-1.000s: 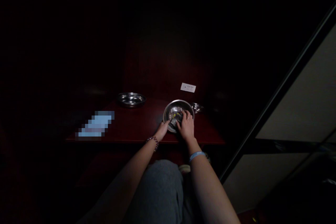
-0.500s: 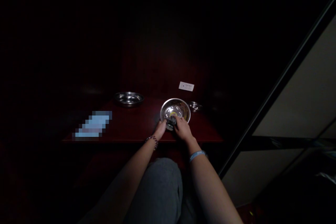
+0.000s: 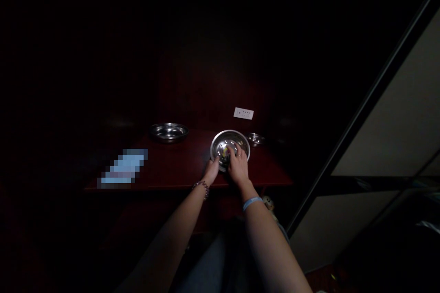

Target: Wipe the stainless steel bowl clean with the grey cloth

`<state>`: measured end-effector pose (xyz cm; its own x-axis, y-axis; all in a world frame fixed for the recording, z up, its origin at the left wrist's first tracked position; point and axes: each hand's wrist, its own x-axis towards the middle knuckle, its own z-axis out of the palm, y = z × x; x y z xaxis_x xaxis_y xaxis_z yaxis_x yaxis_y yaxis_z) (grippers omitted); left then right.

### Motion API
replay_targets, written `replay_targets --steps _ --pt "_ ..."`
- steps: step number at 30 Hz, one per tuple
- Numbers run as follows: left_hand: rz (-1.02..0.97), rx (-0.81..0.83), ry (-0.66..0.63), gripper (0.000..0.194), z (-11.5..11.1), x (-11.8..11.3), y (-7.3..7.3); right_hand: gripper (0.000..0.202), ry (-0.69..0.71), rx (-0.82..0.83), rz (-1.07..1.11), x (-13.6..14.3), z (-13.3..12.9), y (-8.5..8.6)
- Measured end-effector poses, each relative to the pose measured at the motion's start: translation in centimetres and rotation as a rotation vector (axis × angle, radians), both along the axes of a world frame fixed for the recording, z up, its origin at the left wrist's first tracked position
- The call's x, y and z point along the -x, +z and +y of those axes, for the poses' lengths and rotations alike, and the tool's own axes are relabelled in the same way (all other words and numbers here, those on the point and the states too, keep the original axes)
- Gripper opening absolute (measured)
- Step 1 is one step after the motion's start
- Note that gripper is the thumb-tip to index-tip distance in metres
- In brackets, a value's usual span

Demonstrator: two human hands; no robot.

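Note:
A shiny metal bowl (image 3: 230, 136) stands near the front edge of a dark red table (image 3: 192, 160), with something small, yellow and dark at its bottom. My left hand (image 3: 212, 168) is closed on the bowl's near left rim, its thumb over the edge. My right hand (image 3: 238, 164) reaches over the near right rim into the bowl, its fingers apart and bent down beside the yellow and dark thing. Whether its fingertips touch that thing is too small to tell.
A wide metal dish (image 3: 169, 132) sits at the back left. Behind the bowl's right side is a small metal bowl (image 3: 255, 139). A blurred-out bright blue patch (image 3: 123, 168) lies at the left. A white socket panel (image 3: 244, 113) is on the back wall.
My right hand has spread its fingers and shifted slightly over the bowl. The dark thing between my hands now sits lower in the bowl. My knee has moved down out of the light.

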<state>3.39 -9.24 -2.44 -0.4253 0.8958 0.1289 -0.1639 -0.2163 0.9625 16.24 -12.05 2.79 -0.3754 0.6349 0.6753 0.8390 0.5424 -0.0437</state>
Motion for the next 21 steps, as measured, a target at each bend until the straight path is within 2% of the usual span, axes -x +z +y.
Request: replay_targets --steps 5,10,12,15,21 --pt "0.0 0.005 0.025 0.025 0.1 0.0 0.0 0.062 0.049 -0.027 -0.072 0.0 0.1 -0.2" --pt "0.008 0.02 0.019 0.028 0.0 0.0 0.1 0.053 -0.192 -0.02 0.099 -1.0 0.1 0.4" --pt "0.021 0.038 0.017 0.029 0.0 0.0 0.1 0.045 -0.246 0.003 0.141 -1.3 0.0 0.7" --pt "0.021 0.029 0.018 0.029 -0.1 0.0 0.1 0.037 -0.233 0.011 0.114 -1.6 -0.2 0.9" --pt "-0.03 -0.026 -0.001 0.031 -0.4 -0.2 0.4 0.041 -0.245 -0.021 0.195 -1.2 -0.9 1.6"
